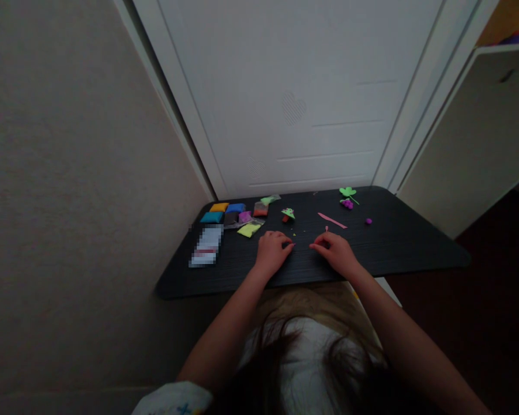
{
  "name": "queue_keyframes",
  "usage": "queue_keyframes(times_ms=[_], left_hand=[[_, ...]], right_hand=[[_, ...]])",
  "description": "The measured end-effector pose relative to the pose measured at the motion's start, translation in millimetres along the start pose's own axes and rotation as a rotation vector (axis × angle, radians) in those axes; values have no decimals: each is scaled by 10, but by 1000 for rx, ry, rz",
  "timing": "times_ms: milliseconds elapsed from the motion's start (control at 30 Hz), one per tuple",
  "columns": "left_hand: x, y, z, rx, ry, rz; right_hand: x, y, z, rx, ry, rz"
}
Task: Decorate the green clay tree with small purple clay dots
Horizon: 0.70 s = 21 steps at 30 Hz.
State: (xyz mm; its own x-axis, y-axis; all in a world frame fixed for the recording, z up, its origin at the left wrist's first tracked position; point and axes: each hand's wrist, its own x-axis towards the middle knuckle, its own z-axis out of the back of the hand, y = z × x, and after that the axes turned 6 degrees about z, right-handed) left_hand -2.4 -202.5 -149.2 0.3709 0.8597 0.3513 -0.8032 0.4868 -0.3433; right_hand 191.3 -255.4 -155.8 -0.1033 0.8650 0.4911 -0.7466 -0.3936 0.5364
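Note:
Both hands rest on a small black table (398, 248) near its front edge. My left hand (272, 252) lies with its fingers curled and pinched together at the tips; what they hold is too small to make out. My right hand (335, 252) is also curled, and a thin pink tool tip (327, 229) sticks up from its fingers. Tiny green crumbs (304, 233) lie on the table between and just beyond the hands. A small clay figure with a green cap (288, 214) stands a little farther back.
Coloured clay packets (229, 213) lie at the back left, with a yellow piece (248, 230) and a blurred card (206, 246). A pink strip (332, 221), a purple ball (368, 221), green and purple clay shapes (347, 197) sit at the right. A white door stands behind; a cabinet at right.

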Motion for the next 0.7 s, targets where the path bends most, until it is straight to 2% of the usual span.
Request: queue_keyframes(times_ms=[133,267,533,700], left_hand=[[-21,-47,-63,20,2,-5],[-18,-73,-73,41,5,-10],[15,-84,-84,56,19,-10],[16,-102,-76,49,13,-11]], right_hand=[[24,3,-49,-71,85,48],[27,11,-77,-107,109,59],[5,-46,-4,-76,12,5],[-41,17,44,-102,115,111]])
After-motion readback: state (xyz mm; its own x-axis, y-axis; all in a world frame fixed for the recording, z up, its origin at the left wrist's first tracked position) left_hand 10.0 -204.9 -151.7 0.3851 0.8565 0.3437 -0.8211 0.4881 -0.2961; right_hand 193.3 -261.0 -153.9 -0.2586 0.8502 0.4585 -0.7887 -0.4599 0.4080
